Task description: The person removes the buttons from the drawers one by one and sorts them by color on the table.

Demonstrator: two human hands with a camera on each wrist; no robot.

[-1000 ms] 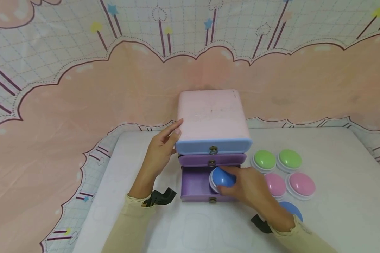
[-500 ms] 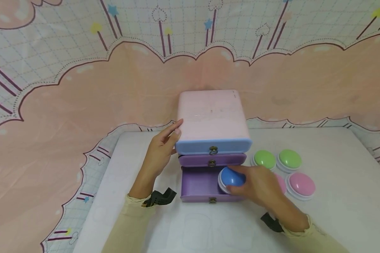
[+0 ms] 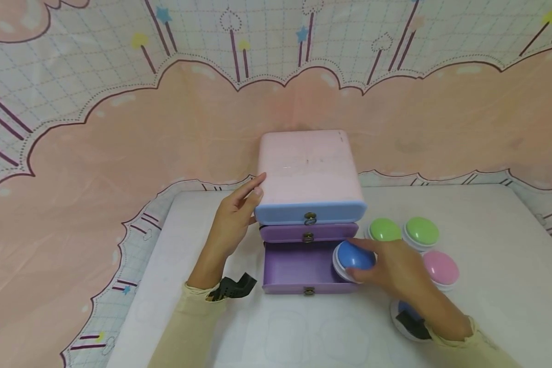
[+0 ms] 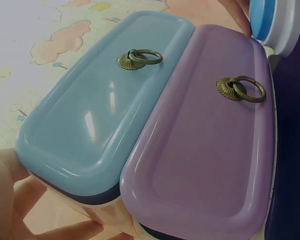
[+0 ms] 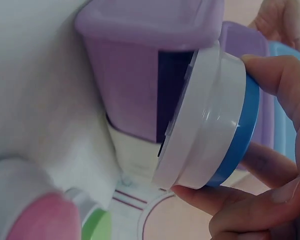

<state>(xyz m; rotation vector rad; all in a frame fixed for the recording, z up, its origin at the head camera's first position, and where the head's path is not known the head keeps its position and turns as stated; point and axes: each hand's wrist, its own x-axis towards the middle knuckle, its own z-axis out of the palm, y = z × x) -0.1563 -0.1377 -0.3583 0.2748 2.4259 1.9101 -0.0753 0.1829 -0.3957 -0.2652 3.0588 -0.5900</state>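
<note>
A small chest of drawers [image 3: 308, 168] has a pink top, a blue upper front and a purple middle front [image 3: 276, 234]. Its purple bottom drawer [image 3: 290, 268] is pulled out, with a bare floor showing. Straight fingers of my left hand [image 3: 230, 222] rest against the chest's left side. My right hand [image 3: 402, 271] pinches a round push button [image 3: 355, 257] with a white base and blue dome, over the drawer's right side. In the right wrist view this blue button [image 5: 215, 110] is tilted, its underside towards the drawer, thumb and fingers at its rim.
To the right on the white table [image 3: 497, 245] stand two green buttons [image 3: 421, 231] and a pink button [image 3: 440, 267]. Another blue button [image 3: 402, 327] is partly hidden under my right wrist. A patterned cloth [image 3: 165, 128] hangs behind the chest.
My right hand has moved right with the blue button, from the drawer's middle to its right side. My left hand and the chest have stayed put.
</note>
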